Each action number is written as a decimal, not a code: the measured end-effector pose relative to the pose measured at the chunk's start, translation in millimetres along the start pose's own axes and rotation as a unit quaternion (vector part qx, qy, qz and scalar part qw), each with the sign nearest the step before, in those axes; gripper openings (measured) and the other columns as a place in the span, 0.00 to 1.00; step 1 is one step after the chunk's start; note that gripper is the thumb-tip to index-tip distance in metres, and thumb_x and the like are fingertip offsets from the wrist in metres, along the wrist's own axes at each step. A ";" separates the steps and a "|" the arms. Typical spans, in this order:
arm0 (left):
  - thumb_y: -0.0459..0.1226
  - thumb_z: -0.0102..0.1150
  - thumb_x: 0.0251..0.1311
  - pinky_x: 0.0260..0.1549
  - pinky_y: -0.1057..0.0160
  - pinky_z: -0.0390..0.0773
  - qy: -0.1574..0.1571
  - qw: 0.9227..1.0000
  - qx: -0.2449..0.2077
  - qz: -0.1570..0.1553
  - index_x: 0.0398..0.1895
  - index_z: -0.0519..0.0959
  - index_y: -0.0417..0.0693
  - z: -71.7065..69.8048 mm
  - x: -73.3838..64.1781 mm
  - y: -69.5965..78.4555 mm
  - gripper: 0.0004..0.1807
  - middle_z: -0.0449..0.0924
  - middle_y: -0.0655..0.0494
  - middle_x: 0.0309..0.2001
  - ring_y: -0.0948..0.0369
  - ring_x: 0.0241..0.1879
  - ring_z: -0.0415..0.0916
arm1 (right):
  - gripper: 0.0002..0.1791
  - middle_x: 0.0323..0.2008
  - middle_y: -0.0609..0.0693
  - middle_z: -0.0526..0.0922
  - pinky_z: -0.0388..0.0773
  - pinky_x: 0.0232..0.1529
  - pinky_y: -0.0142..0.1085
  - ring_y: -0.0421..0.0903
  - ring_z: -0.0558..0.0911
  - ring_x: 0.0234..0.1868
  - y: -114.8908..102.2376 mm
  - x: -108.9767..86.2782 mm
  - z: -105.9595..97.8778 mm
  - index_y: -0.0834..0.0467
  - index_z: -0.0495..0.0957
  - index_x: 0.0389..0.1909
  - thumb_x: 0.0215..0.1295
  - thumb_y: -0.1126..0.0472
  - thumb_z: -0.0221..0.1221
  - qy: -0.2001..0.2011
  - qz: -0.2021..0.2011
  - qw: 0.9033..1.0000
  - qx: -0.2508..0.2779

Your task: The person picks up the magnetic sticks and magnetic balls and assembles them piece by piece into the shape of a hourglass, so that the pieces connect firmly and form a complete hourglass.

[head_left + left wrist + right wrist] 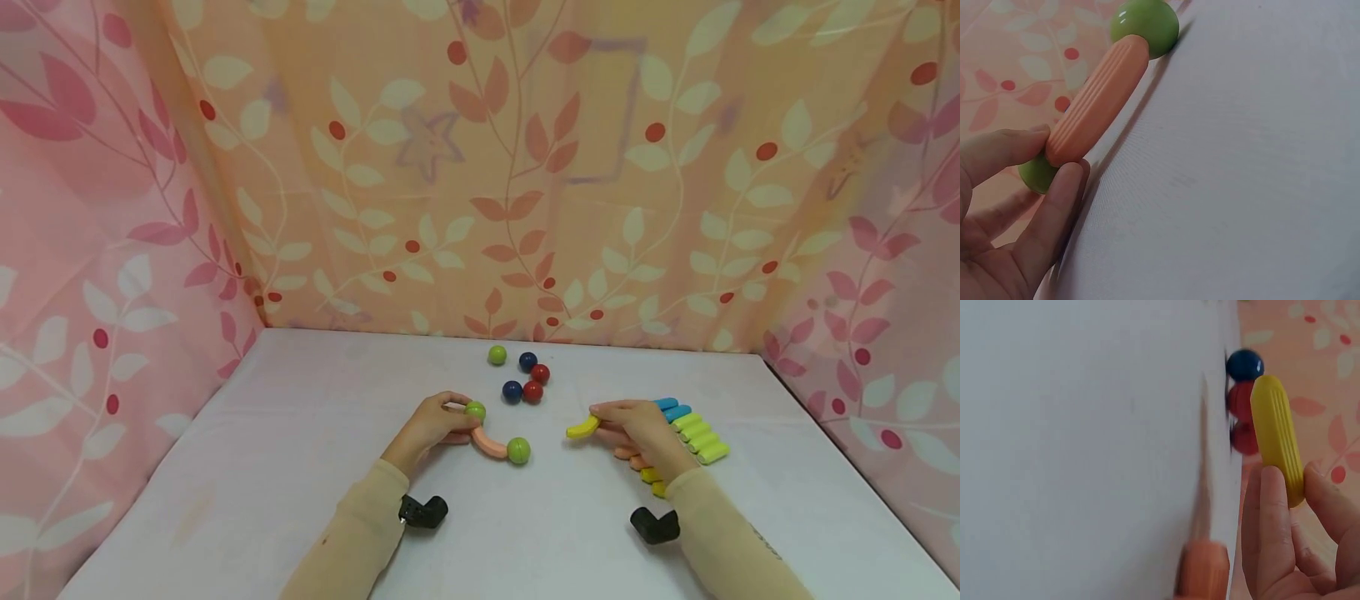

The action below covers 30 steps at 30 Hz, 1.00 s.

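My left hand (431, 429) pinches one end of a curved orange rod (491, 444), ribbed along its side. A green ball (518, 451) sits against the rod's far end. Beside the fingertips another green ball (476, 410) touches its near end; in the left wrist view fingers partly cover this ball. To the right, my right hand (637, 427) holds a curved yellow rod (582, 428) between thumb and fingers, its free end pointing left. The right wrist view shows this yellow rod (1277, 434) raised off the white tabletop, with an orange rod (1204, 572) lying below.
Farther back stand a loose green ball (497, 355), two blue balls (512, 392) and two red balls (533, 392). Under and beyond the right hand lie blue rods (677, 412), several yellow-green rods (700, 440), orange rods (637, 462) and yellow rods (651, 476). Patterned cloth walls (517, 167) surround the table.
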<state>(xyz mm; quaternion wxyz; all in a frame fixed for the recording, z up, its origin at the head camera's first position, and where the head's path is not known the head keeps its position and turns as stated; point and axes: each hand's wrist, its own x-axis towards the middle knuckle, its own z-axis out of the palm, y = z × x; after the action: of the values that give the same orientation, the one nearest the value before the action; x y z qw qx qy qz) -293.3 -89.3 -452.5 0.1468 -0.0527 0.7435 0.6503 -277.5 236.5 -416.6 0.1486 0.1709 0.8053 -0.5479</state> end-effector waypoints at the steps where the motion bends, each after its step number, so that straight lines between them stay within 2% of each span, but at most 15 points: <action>1: 0.31 0.69 0.57 0.34 0.65 0.86 0.003 1.000 0.000 -0.001 0.57 0.75 0.39 0.2 0.0 0.1 0.24 0.81 0.43 0.45 0.61 0.34 0.83 | 0.34 0.39 0.47 0.89 0.75 0.21 0.28 0.42 0.85 0.24 0.5 -0.9 3.9 0.58 0.76 0.61 0.61 0.41 0.66 -0.002 -0.008 1.000 0.016; 4: 0.32 0.69 0.57 0.34 0.65 0.86 0.009 1.000 0.000 -0.004 0.56 0.76 0.39 0.5 0.3 -0.1 0.23 0.82 0.44 0.43 0.61 0.32 0.83 | 0.31 0.41 0.50 0.88 0.82 0.31 0.27 0.40 0.86 0.31 2.2 -3.1 14.8 0.63 0.77 0.60 0.62 0.47 0.67 -0.010 -0.027 0.997 0.065; 7: 0.32 0.69 0.57 0.33 0.65 0.86 0.013 1.000 0.002 -0.002 0.55 0.77 0.39 0.4 0.3 -0.8 0.22 0.83 0.45 0.42 0.62 0.31 0.83 | 0.30 0.44 0.52 0.86 0.85 0.42 0.32 0.40 0.86 0.37 2.9 -5.4 23.4 0.66 0.77 0.59 0.62 0.52 0.68 -0.015 -0.034 0.994 0.105; 10: 0.32 0.70 0.56 0.31 0.66 0.86 0.018 1.000 0.006 0.002 0.54 0.78 0.39 0.1 -0.2 -0.9 0.22 0.83 0.46 0.41 0.62 0.29 0.83 | 0.29 0.45 0.53 0.86 0.85 0.45 0.34 0.41 0.86 0.38 2.9 -7.3 29.6 0.65 0.77 0.59 0.61 0.53 0.68 -0.017 -0.031 0.992 0.122; 17: 0.32 0.70 0.56 0.29 0.67 0.85 0.019 1.000 0.004 0.001 0.53 0.78 0.40 0.8 -0.9 -0.4 0.21 0.83 0.47 0.40 0.63 0.27 0.82 | 0.24 0.44 0.53 0.86 0.85 0.45 0.35 0.42 0.86 0.39 4.6 -7.8 42.2 0.66 0.78 0.57 0.63 0.58 0.67 -0.022 -0.021 0.988 0.149; 25: 0.32 0.70 0.55 0.30 0.66 0.85 0.021 1.000 0.004 -0.002 0.53 0.78 0.39 1.7 -1.6 1.0 0.21 0.83 0.46 0.39 0.63 0.27 0.82 | 0.24 0.45 0.56 0.85 0.86 0.43 0.35 0.42 0.86 0.37 3.6 -0.4 52.0 0.66 0.79 0.56 0.62 0.58 0.68 -0.013 -0.003 0.990 0.143; 30: 0.32 0.71 0.55 0.29 0.66 0.85 0.020 1.000 0.005 0.000 0.53 0.78 0.39 1.4 -2.1 1.5 0.21 0.82 0.46 0.39 0.63 0.27 0.82 | 0.23 0.43 0.54 0.86 0.86 0.42 0.35 0.42 0.86 0.35 3.5 2.3 53.8 0.66 0.79 0.55 0.62 0.59 0.68 -0.011 0.005 0.990 0.144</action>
<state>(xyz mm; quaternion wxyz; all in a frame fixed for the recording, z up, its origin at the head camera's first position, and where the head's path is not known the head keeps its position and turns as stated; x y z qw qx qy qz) -291.5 -88.0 -450.7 0.1320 -0.0652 0.7499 0.6450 -275.3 187.7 -439.6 0.1341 0.1888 0.7158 -0.6588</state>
